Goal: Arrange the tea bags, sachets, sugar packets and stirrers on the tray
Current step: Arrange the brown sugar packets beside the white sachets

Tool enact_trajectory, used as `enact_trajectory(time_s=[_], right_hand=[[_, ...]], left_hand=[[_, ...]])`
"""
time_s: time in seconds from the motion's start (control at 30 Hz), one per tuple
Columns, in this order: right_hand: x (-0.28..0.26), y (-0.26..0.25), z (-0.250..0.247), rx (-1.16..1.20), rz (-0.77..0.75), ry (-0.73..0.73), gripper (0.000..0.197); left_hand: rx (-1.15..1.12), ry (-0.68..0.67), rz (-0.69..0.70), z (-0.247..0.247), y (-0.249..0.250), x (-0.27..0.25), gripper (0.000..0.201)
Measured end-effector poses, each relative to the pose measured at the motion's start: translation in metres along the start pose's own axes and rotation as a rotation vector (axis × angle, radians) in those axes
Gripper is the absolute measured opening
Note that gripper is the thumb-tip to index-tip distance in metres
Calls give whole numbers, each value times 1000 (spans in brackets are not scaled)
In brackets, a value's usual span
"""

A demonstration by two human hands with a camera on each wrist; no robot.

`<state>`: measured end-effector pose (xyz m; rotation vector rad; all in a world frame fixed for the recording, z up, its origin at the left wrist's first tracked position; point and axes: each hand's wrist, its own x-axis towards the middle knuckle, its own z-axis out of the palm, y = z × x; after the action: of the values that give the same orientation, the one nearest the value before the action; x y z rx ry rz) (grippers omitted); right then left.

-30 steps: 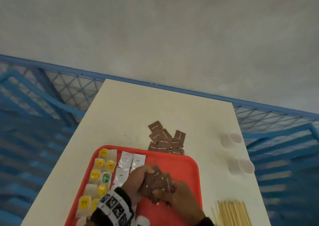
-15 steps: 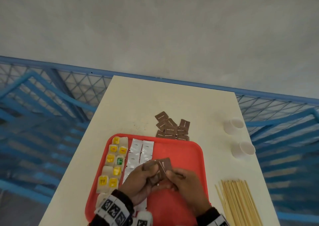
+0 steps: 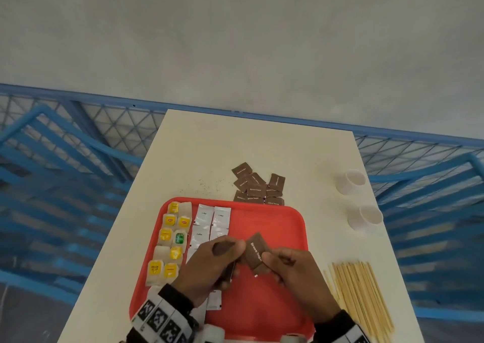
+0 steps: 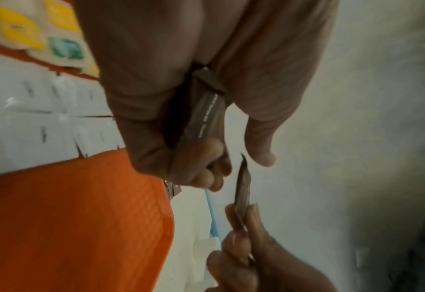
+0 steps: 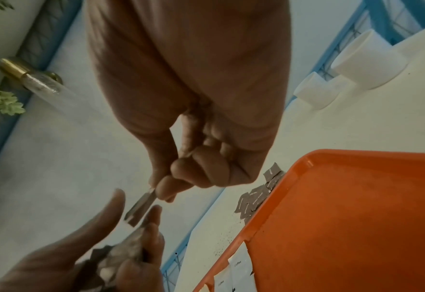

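Over the red tray (image 3: 262, 303) my left hand (image 3: 222, 253) grips a small stack of brown sugar packets (image 4: 201, 118). My right hand (image 3: 272, 260) pinches a single brown sugar packet (image 3: 255, 251) just right of that stack, held edge-up (image 4: 242, 189). Tea bags (image 3: 171, 240) with yellow and green tags fill the tray's left column. White sachets (image 3: 212, 217) lie in rows beside them, partly hidden by my left hand. More brown sugar packets (image 3: 258, 187) sit in a loose pile on the table beyond the tray's far edge. Wooden stirrers (image 3: 358, 298) lie on the table right of the tray.
Two white paper cups (image 3: 352, 181) (image 3: 366, 217) stand near the cream table's right edge. Dark specks (image 3: 207, 185) are scattered on the table beyond the tray. Blue metal railing (image 3: 78, 138) surrounds the table.
Both hands held a bunch of brown packets together; now the right hand pinches one packet, drawn slightly apart from the stack in the left hand.
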<state>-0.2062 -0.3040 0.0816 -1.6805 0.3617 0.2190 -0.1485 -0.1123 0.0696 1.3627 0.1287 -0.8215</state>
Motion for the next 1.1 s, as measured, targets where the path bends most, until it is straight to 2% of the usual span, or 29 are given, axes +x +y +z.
enact_trajectory(time_s=[0.1, 0.23, 0.4, 0.53, 0.67, 0.77, 0.9, 1.03, 1.1], right_hand=[[-1, 1, 0, -65, 5, -28, 19], [0, 5, 5, -31, 46, 6, 40], [4, 21, 25, 22, 121, -30, 13], [35, 33, 26, -105, 133, 39, 17], [105, 60, 25, -205, 211, 149, 20], [146, 68, 27, -188, 281, 186, 22], [178, 70, 34, -305, 290, 217, 26], [195, 74, 38, -647, 302, 195, 44], [200, 75, 40, -659, 333, 220, 42]], left_hand=[[174, 20, 83, -2, -6, 2, 23], [172, 64, 48, -6, -18, -2, 20], [9, 242, -15, -4, -34, 0, 20], [9, 314, -56, -12, -43, 5, 9], [-42, 313, -147, -33, -43, -1, 12], [-121, 315, -225, -49, -44, -11, 19], [-245, 300, -295, -65, -45, -20, 21], [-325, 299, -317, -74, -46, -26, 16], [-365, 272, -323, -78, -45, -28, 18]])
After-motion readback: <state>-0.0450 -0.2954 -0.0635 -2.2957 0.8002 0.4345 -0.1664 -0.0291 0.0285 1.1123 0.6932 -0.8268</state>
